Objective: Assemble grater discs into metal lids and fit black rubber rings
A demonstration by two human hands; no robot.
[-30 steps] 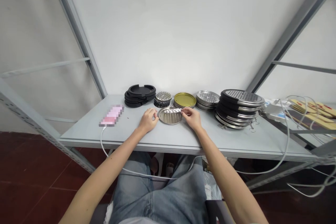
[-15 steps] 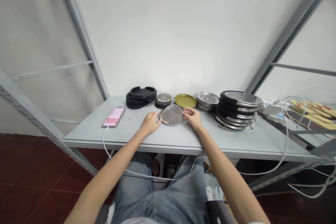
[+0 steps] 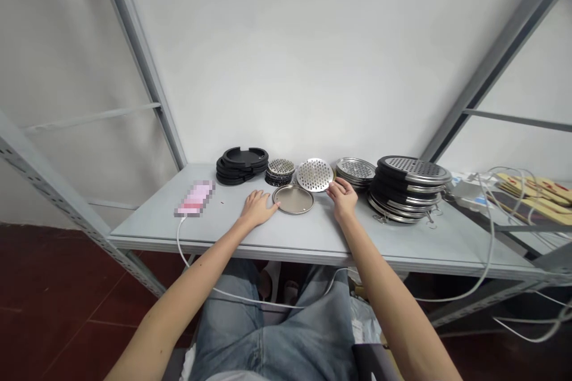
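My right hand (image 3: 342,195) pinches the right edge of a silver grater disc (image 3: 315,175), a round metal plate full of holes, tilted up off the desk. Just in front of the disc, a shallow round metal tray (image 3: 294,200) lies flat with its inside facing up. My left hand (image 3: 258,208) rests on the desk to the left of this tray, fingers apart, its thumb at the tray's rim. Behind the raised disc, the gold round tray is mostly hidden. A small stack of spiky round grater discs (image 3: 280,168) stands at the back.
Black rings (image 3: 242,165) are piled at the back left, near a blurred pink phone (image 3: 195,198) on a white cable. To the right stand a stack of silver grater plates (image 3: 356,169) and a taller black-and-silver stack (image 3: 409,187). Yellow boards (image 3: 538,187) lie far right.
My right hand has lifted the grater disc off the round tray and moved it right and back, uncovering the tray. My left hand has let its fingers spread beside the tray.
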